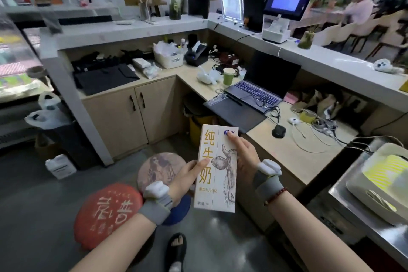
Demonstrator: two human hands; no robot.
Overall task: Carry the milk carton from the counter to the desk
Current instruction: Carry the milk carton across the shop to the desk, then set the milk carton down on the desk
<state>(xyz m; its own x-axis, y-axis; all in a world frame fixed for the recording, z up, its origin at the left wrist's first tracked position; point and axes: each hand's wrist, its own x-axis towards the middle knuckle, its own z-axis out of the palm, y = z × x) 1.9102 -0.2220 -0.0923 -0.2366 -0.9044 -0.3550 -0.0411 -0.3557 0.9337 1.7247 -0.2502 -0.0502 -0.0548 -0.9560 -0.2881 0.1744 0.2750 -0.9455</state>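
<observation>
I see the milk carton (217,169) held in the air in front of the body, above the floor (33,216) and off any counter. It stands roughly upright, printed face toward the camera, with yellow characters down its left half and a line drawing of a cow on its right half.

The left hand (187,178) grips the carton's left edge; its fingers are closed around that edge, the thumb (203,163) pressed flat on the front face. The right hand (245,157) grips the right edge; its fingers are closed on the carton, one fingertip (230,136) resting near the top right corner. Each wrist carries a grey band with a white device on it.

The light wooden counter (293,157) runs just beside the right hand, its near edge close to the carton. On it I see an open laptop (256,90), a black mouse (278,131), a green cup (229,76) near the inner corner, and loose white cables (309,139). Two round stools (108,214) stand on the floor below the left forearm
</observation>
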